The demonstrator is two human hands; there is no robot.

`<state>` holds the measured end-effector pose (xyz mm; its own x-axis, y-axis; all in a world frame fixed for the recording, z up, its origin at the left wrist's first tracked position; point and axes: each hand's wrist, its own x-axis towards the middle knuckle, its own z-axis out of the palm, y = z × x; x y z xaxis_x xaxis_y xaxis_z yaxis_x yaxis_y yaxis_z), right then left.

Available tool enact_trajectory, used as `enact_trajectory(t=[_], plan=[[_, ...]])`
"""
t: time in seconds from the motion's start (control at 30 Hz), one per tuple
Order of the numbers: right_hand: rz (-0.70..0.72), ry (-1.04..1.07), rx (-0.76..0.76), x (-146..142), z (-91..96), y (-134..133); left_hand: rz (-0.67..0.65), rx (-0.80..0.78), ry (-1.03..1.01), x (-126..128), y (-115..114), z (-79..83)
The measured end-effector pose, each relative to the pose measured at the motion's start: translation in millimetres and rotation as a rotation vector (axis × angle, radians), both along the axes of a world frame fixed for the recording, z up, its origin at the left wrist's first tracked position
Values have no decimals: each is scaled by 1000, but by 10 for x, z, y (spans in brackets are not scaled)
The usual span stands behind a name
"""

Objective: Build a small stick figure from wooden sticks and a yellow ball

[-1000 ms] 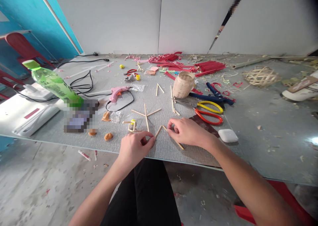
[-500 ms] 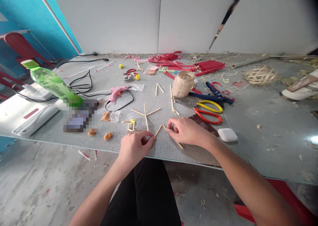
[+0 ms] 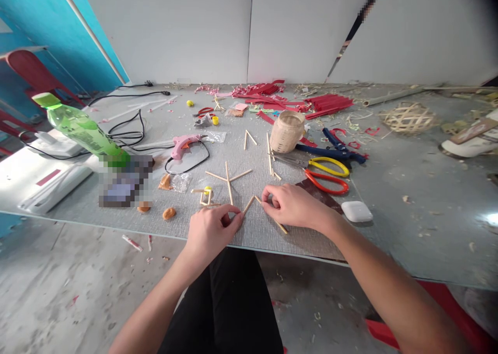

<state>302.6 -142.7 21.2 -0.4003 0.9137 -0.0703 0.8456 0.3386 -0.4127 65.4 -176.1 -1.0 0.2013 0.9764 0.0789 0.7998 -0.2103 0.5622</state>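
Observation:
Two thin bamboo sticks meet in an upside-down V near the front edge of a grey mat. My left hand pinches the lower end of the left stick. My right hand pinches the right stick close to the V's tip. Just behind lies a three-pronged figure of joined sticks, and to its left a small square stick frame with a yellow bit on it.
Behind the hands lie red and yellow scissors, blue pliers, a woven cup, a pink glue gun with black cord, a white earbud case and red strips. A green bottle stands at left.

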Motion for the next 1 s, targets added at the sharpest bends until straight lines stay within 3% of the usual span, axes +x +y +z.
enact_trajectory(t=[1.0], plan=[[1,-8,1,10,-3,2,47,33,13,59,-15,-76]])
